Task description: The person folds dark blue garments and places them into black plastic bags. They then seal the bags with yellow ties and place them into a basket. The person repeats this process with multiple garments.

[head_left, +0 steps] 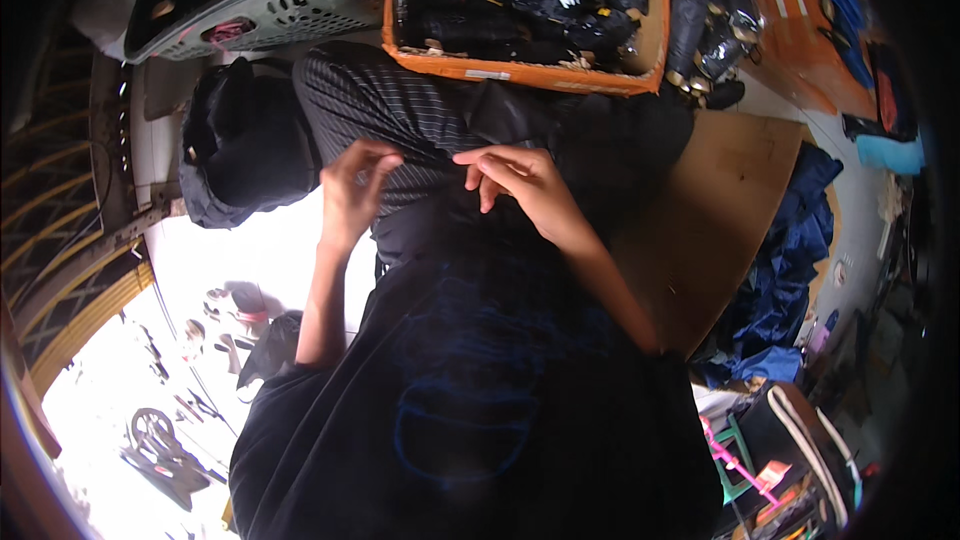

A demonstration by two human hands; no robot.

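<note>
Over my lap, my left hand (353, 192) is raised with thumb and forefinger drawn together in a pinch. Facing it across a small gap, my right hand (522, 185) also pinches, its forefinger pointing to the left. Whatever sits between the fingertips, if anything, is too fine to see. Below and behind both hands lie dark pinstriped trousers (375, 90) on my bent leg. A piece of black material (510, 112) rests beyond the right hand, close to the box's near side.
An orange-edged carton (520, 73) holds several black plastic-wrapped bundles; more bundles (725, 50) lie right of it. A grey-green perforated crate (290, 12) stands far left, above a black bag (235, 145). Brown cardboard (715, 210) and blue cloth (775, 270) lie to the right.
</note>
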